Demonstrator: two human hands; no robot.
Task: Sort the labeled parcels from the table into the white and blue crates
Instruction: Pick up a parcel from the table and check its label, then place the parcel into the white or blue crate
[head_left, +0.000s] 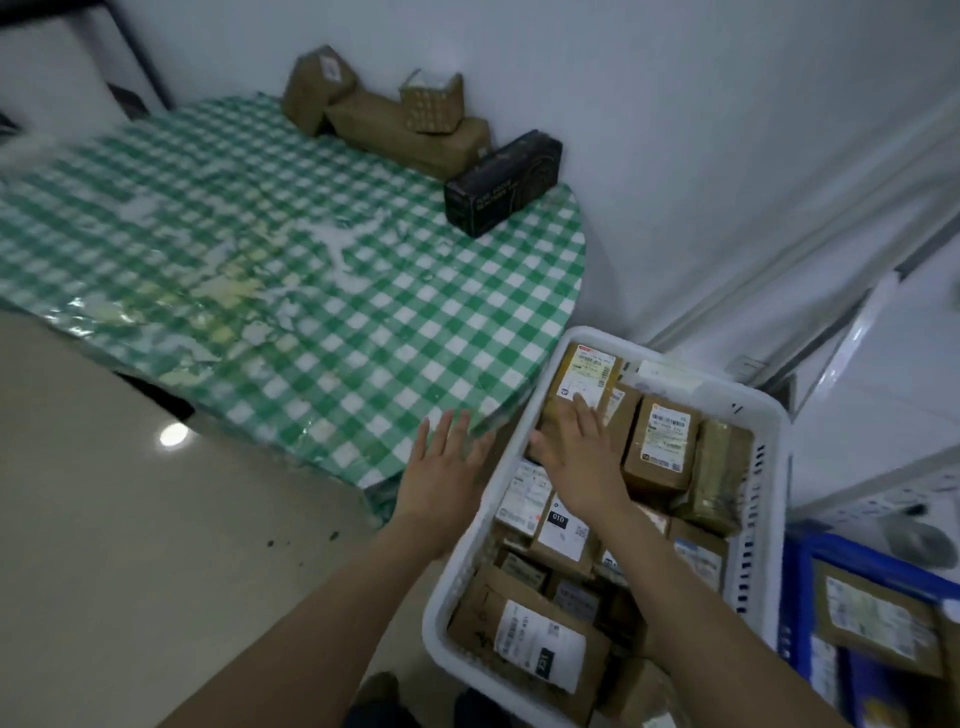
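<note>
Where the white crate (748, 396) sits, parcels (660, 447) fill it.

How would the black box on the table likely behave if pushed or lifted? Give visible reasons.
The black box probably stays stiff: its edges look straight and sharp. Standing on a narrow side, it may tip if pushed high. The glossy checked tablecloth might let it slide easily.

We see a green checked cloth (291, 291), its print worn into white and yellowish patches near the middle. Below it we have a glossy beige floor (130, 571), with a bright glare spot (174, 434) and a few dark specks (332, 535). Behind, a plain white wall (675, 130).
</note>
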